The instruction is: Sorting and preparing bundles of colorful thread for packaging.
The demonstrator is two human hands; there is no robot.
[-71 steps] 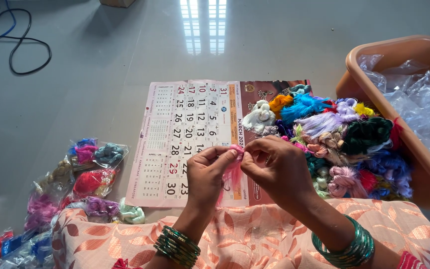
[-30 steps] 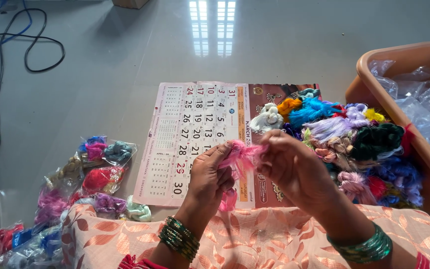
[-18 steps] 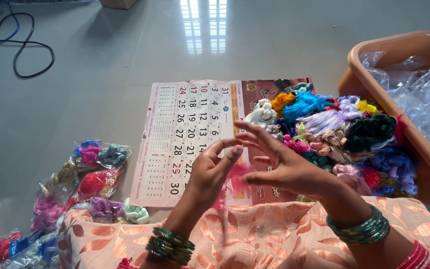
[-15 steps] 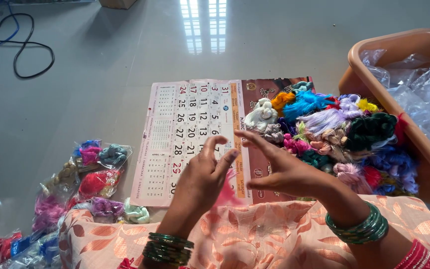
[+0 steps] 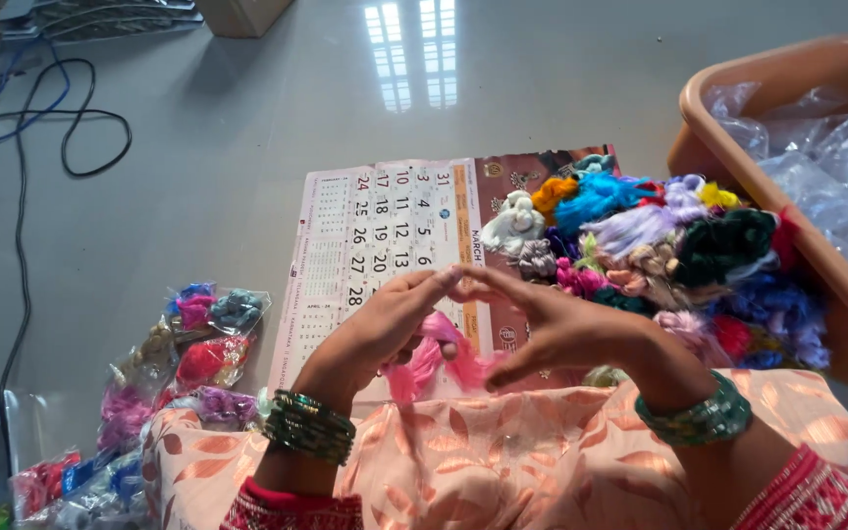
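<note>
My left hand (image 5: 380, 329) and my right hand (image 5: 552, 329) meet fingertip to fingertip over a wall calendar (image 5: 375, 221) lying on the floor. Between and under them hangs a pink strip of soft fabric (image 5: 434, 358), looped through the fingers of both hands. Green bangles ring each wrist. A pile of small fabric pieces in many colours (image 5: 669, 255) lies just right of my right hand on the calendar's far end.
An orange plastic tub (image 5: 738, 93) with clear plastic bags stands at the right. Several small clear packets of coloured fabric (image 5: 188, 344) lie at the left by my knee. Black cables (image 5: 71, 137) run across the grey floor at the far left.
Both hands lifted the pink fabric, then lowered onto the calendar with fingers spread. Now the fingertips touch again and the pink strip hangs beneath them.
</note>
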